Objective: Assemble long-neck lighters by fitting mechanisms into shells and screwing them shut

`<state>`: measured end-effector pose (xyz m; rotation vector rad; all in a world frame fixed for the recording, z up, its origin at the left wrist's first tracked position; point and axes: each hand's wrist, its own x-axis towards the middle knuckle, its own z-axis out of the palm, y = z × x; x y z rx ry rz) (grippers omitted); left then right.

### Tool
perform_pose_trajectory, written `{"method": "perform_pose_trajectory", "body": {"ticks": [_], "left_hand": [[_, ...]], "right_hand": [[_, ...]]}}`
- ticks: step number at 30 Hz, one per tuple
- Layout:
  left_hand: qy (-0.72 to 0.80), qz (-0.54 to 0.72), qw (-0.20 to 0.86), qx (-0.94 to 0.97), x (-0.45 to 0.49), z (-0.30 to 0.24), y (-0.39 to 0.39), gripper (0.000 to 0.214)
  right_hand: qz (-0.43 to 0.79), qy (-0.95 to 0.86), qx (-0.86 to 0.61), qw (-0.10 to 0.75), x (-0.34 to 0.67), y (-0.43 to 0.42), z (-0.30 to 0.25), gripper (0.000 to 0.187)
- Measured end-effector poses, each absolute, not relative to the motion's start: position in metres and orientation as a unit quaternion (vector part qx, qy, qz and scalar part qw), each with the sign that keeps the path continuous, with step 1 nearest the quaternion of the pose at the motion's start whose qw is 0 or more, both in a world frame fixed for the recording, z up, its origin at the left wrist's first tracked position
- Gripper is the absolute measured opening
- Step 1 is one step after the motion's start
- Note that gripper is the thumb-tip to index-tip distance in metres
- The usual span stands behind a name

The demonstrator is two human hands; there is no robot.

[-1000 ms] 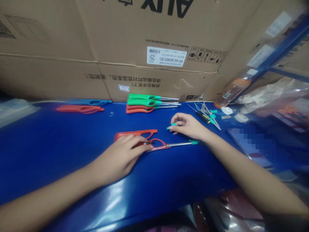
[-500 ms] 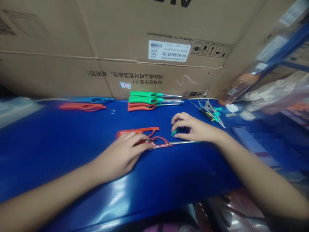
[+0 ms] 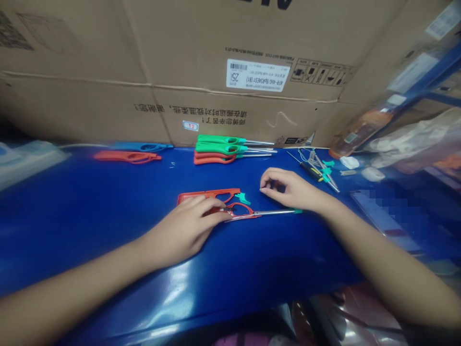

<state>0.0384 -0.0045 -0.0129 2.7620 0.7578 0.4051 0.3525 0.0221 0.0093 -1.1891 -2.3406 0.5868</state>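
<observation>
My left hand (image 3: 189,223) is closed over the orange lighter handle (image 3: 243,217), covering its rear part. Thumb and index finger pinch near its trigger loop. A thin metal tube (image 3: 275,212) runs rightward from the handle and has a green tip (image 3: 298,211). Just behind lies an orange handle half (image 3: 212,193), partly hidden by my left hand. The small green trigger piece (image 3: 243,198) rests by the front end of that half. To its right, my right hand (image 3: 288,189) is above the table, fingers curled toward the thumb and nothing visible in them.
Stacked green and orange lighters (image 3: 216,149) lie against the cardboard box (image 3: 201,53). Orange (image 3: 126,156) and blue handle parts (image 3: 140,146) are at the back left. A screwdriver (image 3: 311,171), metal tubes (image 3: 331,181) and a bottle (image 3: 362,129) are at the back right.
My right hand has let go of the green trigger piece, which now lies by the front of the rear orange half. The right fingers have curled in; my left hand keeps its hold.
</observation>
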Motion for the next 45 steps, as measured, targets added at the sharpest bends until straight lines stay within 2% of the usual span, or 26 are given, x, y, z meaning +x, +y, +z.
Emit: {"method": "perform_pose_trajectory", "body": {"ticks": [7, 13, 16, 23, 33, 38, 45], "left_hand": [[0.258, 0.141, 0.126, 0.948, 0.04, -0.012, -0.005, 0.037], [0.249, 0.143, 0.108, 0.952, 0.04, -0.011, -0.008, 0.037], [0.25, 0.15, 0.1, 0.951, 0.04, -0.011, -0.008, 0.037], [0.255, 0.147, 0.115, 0.949, 0.042, -0.012, -0.008, 0.038], [0.239, 0.177, 0.14, 0.944, 0.042, -0.013, -0.007, 0.037], [0.264, 0.185, 0.162, 0.933, 0.045, -0.014, -0.008, 0.029], [0.276, 0.214, 0.138, 0.927, 0.044, -0.021, -0.006, 0.031]], "right_hand": [[0.203, -0.861, -0.436, 0.167, 0.333, 0.013, 0.005, 0.02], [0.145, -0.869, -0.457, 0.121, 0.315, 0.01, 0.004, 0.006], [0.124, -0.885, -0.437, 0.1, 0.312, 0.002, 0.017, 0.008], [0.047, -0.918, -0.393, -0.011, 0.305, -0.017, 0.027, 0.017], [0.048, -0.937, -0.337, 0.085, 0.308, -0.014, 0.006, 0.019], [0.011, -0.945, -0.304, 0.121, 0.31, -0.013, 0.004, 0.019], [0.04, -0.941, -0.31, 0.131, 0.308, -0.014, 0.001, 0.021]]}}
